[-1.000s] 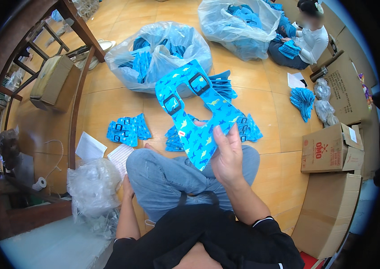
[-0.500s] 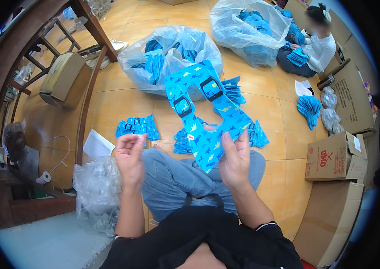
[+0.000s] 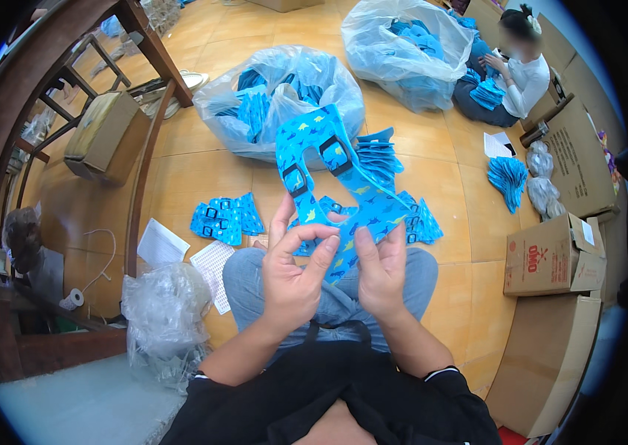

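Note:
A blue dinosaur-print fabric piece (image 3: 381,206) with two arms, each carrying a black square buckle, is held up over my crossed legs. My right hand (image 3: 382,271) grips its lower right edge, thumb in front. At its lower left edge is my left hand (image 3: 295,274), thumb and index finger drawn together and other fingers reaching behind the piece. Whether a small thing sits between those fingertips is hidden. Beyond lie stacks of similar pieces: one on the left (image 3: 217,220), one on the right (image 3: 425,221), and a fanned one (image 3: 379,159) behind the held piece.
Two clear plastic bags of blue pieces, one nearer (image 3: 214,122) and one farther (image 3: 373,63), stand ahead. A co-worker (image 3: 525,81) sits at far right. Cartons (image 3: 540,256) line the right. Printed sheets (image 3: 214,268) and crumpled plastic (image 3: 166,311) lie left, beside a wooden frame (image 3: 154,52).
My left hand has moved right from beside the left stack to the held piece, uncovering a printed sheet. The right hand still grips the piece, which has shifted slightly.

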Demonstrator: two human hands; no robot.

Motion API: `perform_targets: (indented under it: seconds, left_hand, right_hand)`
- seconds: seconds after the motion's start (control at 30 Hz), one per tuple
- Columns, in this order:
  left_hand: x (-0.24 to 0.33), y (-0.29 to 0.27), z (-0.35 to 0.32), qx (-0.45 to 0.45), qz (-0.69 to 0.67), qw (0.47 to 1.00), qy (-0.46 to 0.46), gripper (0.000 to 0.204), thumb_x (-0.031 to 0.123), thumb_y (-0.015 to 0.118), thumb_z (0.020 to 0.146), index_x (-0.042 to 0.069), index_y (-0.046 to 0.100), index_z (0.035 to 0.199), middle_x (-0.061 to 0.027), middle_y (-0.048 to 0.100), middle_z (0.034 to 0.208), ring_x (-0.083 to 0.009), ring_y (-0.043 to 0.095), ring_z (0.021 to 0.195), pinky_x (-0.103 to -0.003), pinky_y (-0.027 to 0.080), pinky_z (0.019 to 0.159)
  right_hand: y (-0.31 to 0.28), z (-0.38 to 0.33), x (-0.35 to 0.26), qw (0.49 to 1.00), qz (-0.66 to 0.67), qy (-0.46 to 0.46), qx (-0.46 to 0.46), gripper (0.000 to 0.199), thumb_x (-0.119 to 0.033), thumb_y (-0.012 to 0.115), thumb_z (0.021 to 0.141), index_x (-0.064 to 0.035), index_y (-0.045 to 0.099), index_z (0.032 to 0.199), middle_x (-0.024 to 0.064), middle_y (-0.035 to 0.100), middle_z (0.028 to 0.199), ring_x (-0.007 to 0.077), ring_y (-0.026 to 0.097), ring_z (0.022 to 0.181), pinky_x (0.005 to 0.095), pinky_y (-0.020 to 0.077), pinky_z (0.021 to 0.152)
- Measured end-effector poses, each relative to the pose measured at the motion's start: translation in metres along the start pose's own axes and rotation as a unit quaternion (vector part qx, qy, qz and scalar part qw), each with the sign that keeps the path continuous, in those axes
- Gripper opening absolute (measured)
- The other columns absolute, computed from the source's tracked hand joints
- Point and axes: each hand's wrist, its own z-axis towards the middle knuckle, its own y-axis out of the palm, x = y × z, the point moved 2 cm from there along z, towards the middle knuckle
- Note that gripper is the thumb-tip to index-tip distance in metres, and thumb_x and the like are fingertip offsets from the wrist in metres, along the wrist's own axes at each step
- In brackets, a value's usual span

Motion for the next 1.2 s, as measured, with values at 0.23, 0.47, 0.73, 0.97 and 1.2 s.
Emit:
perform_targets:
  seconds: [0.23,0.47,0.73,0.97,1.2]
  left_hand:
    - [0.001,0.006,-0.006,0.021,-0.037,0.999,-0.009,0.007,0.005,0.064,0.088,0.002,0.064,0.094,-0.0151,0.063,0.111,-0.0215,0.053,0.109,-0.034,0.040,0.095]
    - [-0.003,0.013,-0.012,0.068,-0.095,0.993,-0.009,0.009,0.001,0.062,0.089,0.000,0.061,0.098,-0.0127,0.063,0.104,-0.0187,0.057,0.105,-0.032,0.042,0.093]
    - [-0.006,0.016,-0.017,0.130,-0.186,0.974,-0.018,0.033,-0.003,0.057,0.088,0.004,0.047,0.118,-0.0137,0.057,0.112,-0.0192,0.055,0.107,-0.035,0.041,0.097]
    - [-0.005,0.012,-0.014,0.111,-0.274,0.952,-0.081,0.040,-0.002,0.055,0.085,0.002,0.043,0.124,-0.0158,0.055,0.115,-0.0194,0.055,0.108,-0.035,0.043,0.097]
    - [-0.004,0.011,-0.013,0.093,-0.276,0.955,-0.055,0.043,-0.001,0.056,0.086,0.002,0.042,0.127,-0.0158,0.056,0.116,-0.0198,0.057,0.107,-0.036,0.044,0.097]
  right_hand:
    - [0.005,-0.004,-0.001,1.000,0.018,0.000,-0.021,0.029,-0.006,0.049,0.098,-0.0013,0.037,0.124,0.0166,0.060,0.117,0.0193,0.058,0.110,0.0335,0.0450,0.096]
    - [0.009,-0.003,-0.001,0.999,0.024,-0.002,-0.043,0.028,-0.004,0.046,0.098,-0.0009,0.036,0.124,0.0184,0.060,0.118,0.0238,0.057,0.115,0.0355,0.0433,0.099]
    - [0.012,-0.008,0.003,0.999,-0.002,0.013,-0.042,0.030,-0.005,0.048,0.097,-0.0005,0.036,0.125,0.0161,0.060,0.118,0.0207,0.057,0.112,0.0339,0.0436,0.097]
    - [0.009,-0.006,0.006,0.999,0.026,0.030,-0.014,0.033,-0.005,0.049,0.097,-0.0009,0.037,0.127,0.0139,0.056,0.121,0.0170,0.057,0.109,0.0317,0.0443,0.095]
    - [0.008,-0.005,0.008,0.998,0.051,0.039,-0.013,0.034,-0.005,0.050,0.097,-0.0012,0.037,0.127,0.0132,0.055,0.122,0.0174,0.058,0.109,0.0323,0.0457,0.095]
